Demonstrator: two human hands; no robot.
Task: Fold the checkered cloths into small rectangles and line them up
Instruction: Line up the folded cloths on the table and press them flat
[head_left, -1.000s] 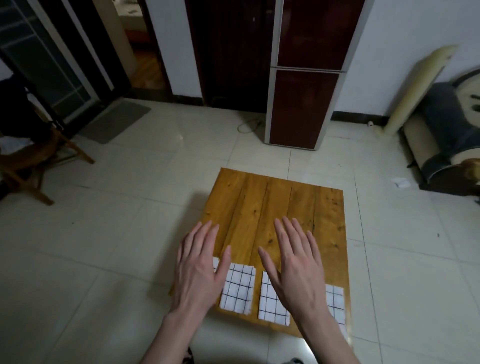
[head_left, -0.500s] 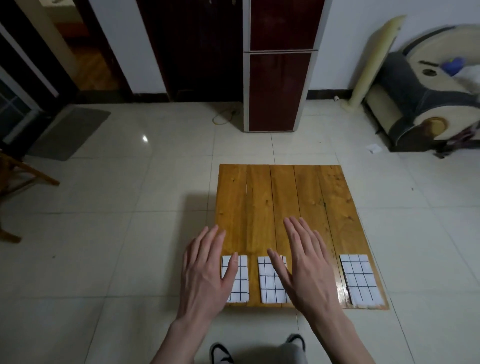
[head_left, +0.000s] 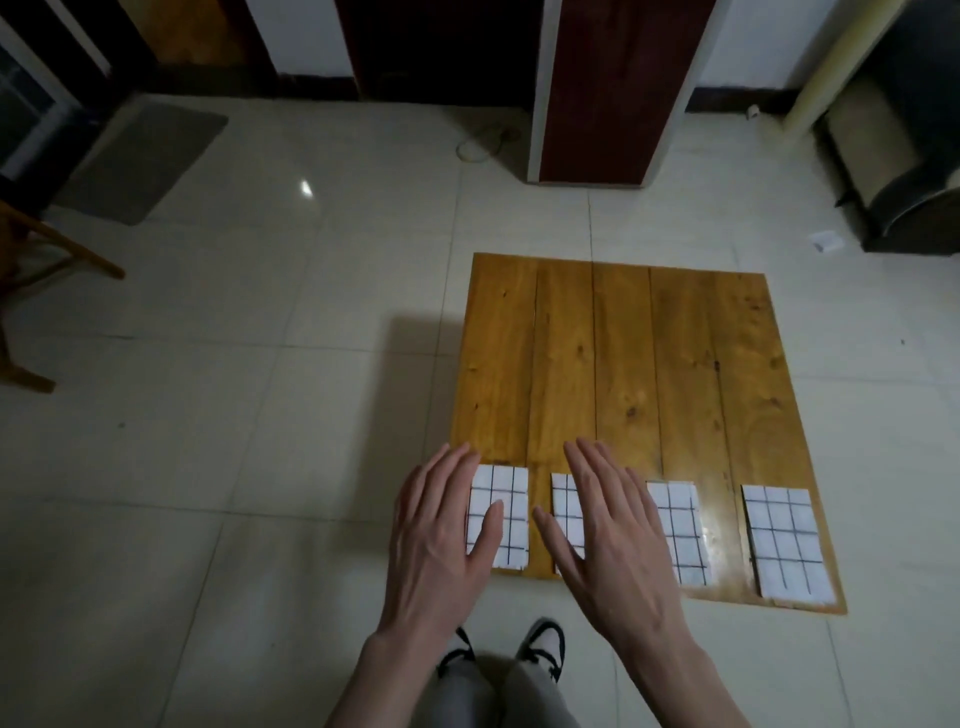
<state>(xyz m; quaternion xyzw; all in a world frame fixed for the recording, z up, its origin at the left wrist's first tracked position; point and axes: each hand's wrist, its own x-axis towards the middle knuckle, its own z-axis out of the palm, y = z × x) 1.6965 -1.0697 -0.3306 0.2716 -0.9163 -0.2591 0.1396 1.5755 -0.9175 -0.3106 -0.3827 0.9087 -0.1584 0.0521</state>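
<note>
Nearest the wooden board (head_left: 613, 364), just short of its near edge, a pair of dark-and-white shoes (head_left: 543, 647) stands on the pale floor tiles (head_left: 218, 415). Above that near edge both hands are flat with straight, lightly spread fingers and hold nothing: the left hand (head_left: 441, 540) lies over the board's near-left corner with its thumb across the leftmost cloth (head_left: 501, 514), and the right hand (head_left: 613, 540) covers most of the second cloth (head_left: 563, 506) and part of the third cloth (head_left: 680, 530). Whether the palms press down or only hover cannot be told. The fourth cloth (head_left: 784, 540) lies untouched at the board's near-right corner. All four checkered cloths are already small folded rectangles, set in a row along the near edge, so the task looks nearly or wholly done. The risk now is small but real: the rectangles sit very close to the near edge, and a hand dragged back toward the body could pull one off onto the tiles or lift a fold open; the fourth also seems to sit slightly lower than the rest, so a nudge to straighten it could skew the row. The rest of the board is bare glossy planks. Beyond its far edge stand a dark red cabinet (head_left: 602, 88) and a loose cord (head_left: 483, 143); far left of the board lie a grey mat (head_left: 140, 161) and a wooden chair leg (head_left: 57, 244).
</note>
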